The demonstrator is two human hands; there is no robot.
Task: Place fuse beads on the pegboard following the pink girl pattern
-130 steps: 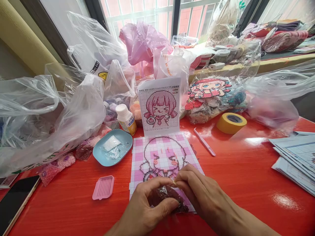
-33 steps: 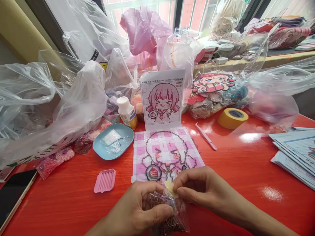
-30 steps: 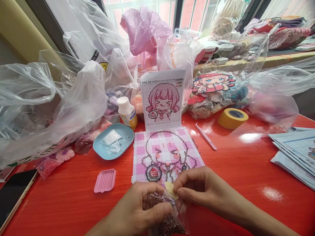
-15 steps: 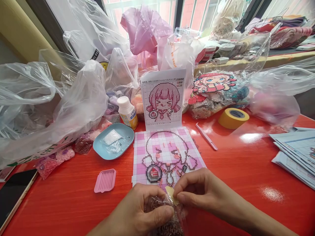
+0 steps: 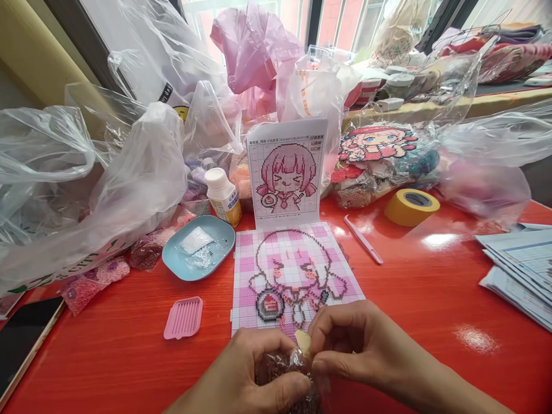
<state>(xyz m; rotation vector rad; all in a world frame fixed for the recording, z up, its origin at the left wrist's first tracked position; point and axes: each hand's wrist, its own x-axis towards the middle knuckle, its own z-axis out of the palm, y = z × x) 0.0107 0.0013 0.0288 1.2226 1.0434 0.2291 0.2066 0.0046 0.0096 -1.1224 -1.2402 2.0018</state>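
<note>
At the bottom centre my left hand [image 5: 263, 368] is closed round a clear plastic bag of dark brown beads [image 5: 282, 363]. My right hand [image 5: 351, 336] pinches the bag's top edge, where a pale yellow piece of tape [image 5: 303, 342] sticks up between the hands. Just beyond them lies a pink-and-white pegboard [image 5: 245, 276] with a partly outlined bead figure on it. Behind the board a printed pattern sheet [image 5: 287, 178] stands upright, showing a pink-haired character. The bag's lower part runs out of the frame.
Left of the board are a blue dish [image 5: 172, 264] with a white packet, a pink ridged tray [image 5: 183, 318], a white-capped bottle [image 5: 223, 198] and a phone [image 5: 28, 345]. Pink tweezers [image 5: 363, 240], a yellow tape roll [image 5: 411, 207] and papers [image 5: 521, 276] lie right. Plastic bags [image 5: 142, 155] crowd the back.
Both hands have shifted slightly to the right with the bag. The bag's top looks more bunched, and the yellow tape stands more upright. The other objects stay in place.
</note>
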